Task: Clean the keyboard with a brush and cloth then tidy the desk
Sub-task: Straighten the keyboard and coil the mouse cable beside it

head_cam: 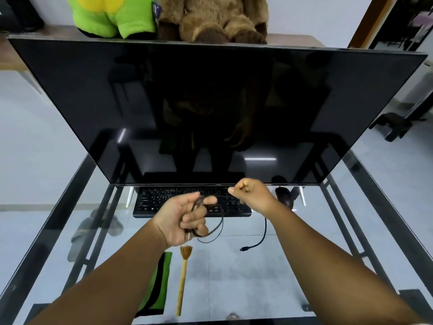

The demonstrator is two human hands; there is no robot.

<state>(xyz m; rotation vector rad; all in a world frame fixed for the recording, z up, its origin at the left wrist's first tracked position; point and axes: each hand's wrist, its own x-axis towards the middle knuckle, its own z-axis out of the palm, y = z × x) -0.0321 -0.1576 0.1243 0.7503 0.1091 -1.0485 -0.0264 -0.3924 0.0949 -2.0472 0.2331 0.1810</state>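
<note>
From my head camera, looking down over the glass table [269, 277] — my left hand [185, 219] is out in front, fingers curled round a bunch of thin black cable [216, 227], coiled into loops that hang off the right side of my fist, with a metal plug end poking out below the palm. My right hand [250, 194] is up over the right part of the keyboard [159, 200], fingers curled in with the thumb pressed to the forefinger; whether it pinches a strand of that cable I cannot tell, it's too fine to make out.

The keyboard is black and sits just under the bottom edge of the big dark monitor [210, 109], which takes up most of what I see. Just right of the keyboard there's a dark mouse [284, 195], and its cord [261, 240] curves toward me across the glass and ends in a small plug lying free.

Closer to me — the brush [183, 275], a pale wooden handle with brown bristles pointing toward the keyboard, lies flat on the table. Just to its left is the green cloth [159, 285] with a black band, partly hidden under my left forearm.

Behind the monitor, on a shelf, sit a green plush toy [112, 17] and a brown teddy bear [218, 19]. Through the glass I see grey slippers [93, 231] on the floor.
</note>
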